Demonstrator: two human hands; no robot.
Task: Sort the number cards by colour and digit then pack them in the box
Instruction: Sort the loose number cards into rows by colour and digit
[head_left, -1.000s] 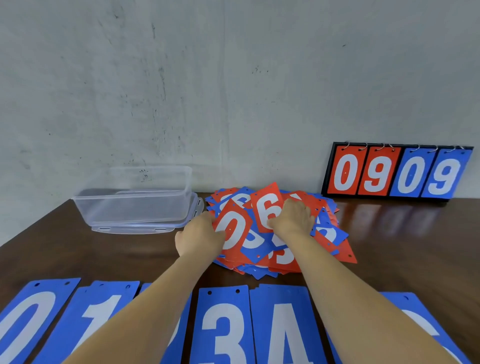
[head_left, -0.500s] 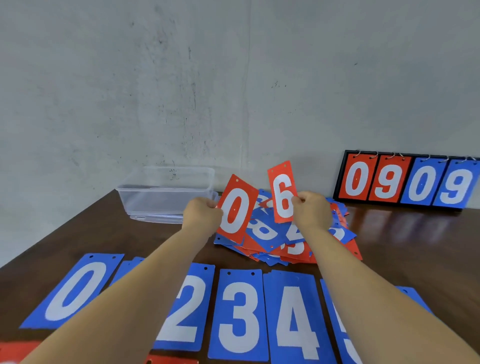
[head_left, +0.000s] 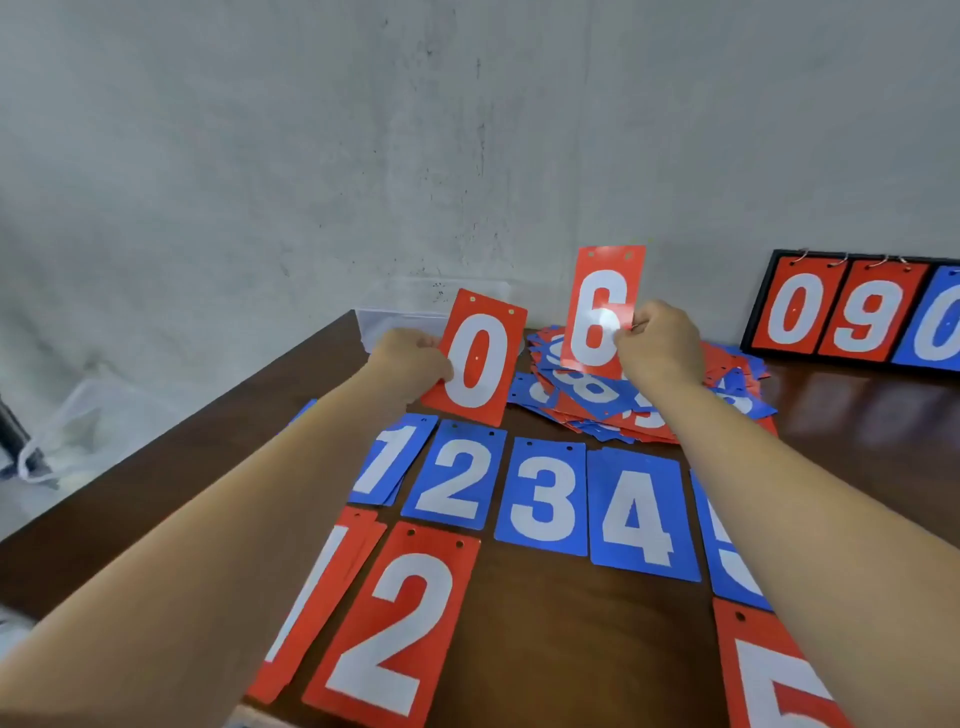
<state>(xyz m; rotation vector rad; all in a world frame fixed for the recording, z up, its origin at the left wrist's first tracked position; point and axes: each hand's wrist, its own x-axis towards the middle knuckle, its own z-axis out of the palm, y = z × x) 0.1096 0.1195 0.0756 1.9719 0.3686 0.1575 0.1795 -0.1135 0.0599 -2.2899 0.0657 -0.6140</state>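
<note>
My left hand (head_left: 413, 364) grips a red 0 card (head_left: 475, 358) by its left edge, held upright above the table. My right hand (head_left: 657, 348) pinches a red 6 card (head_left: 597, 312) by its right edge, raised a little higher. Behind both cards lies a mixed pile of red and blue cards (head_left: 613, 400). Blue cards 1 (head_left: 392, 460), 2 (head_left: 457, 478), 3 (head_left: 543, 496), 4 (head_left: 639, 514) lie in a row, a blue 5 partly under my right arm. Nearer lie red 1 (head_left: 317, 603), red 2 (head_left: 395, 623), red 5 (head_left: 779, 680). The clear plastic box (head_left: 400, 322) is mostly hidden behind my left hand.
A black flip scoreboard (head_left: 852, 312) showing red 0, red 9 and a blue 0 leans against the wall at the back right. The dark wooden table's left edge (head_left: 171, 431) runs diagonally; beyond it a plastic sheet lies on the floor.
Both hands lifted the red 0 and red 6 off the pile and raised them upright. The view tilted down, bringing the nearer row of red cards into sight.
</note>
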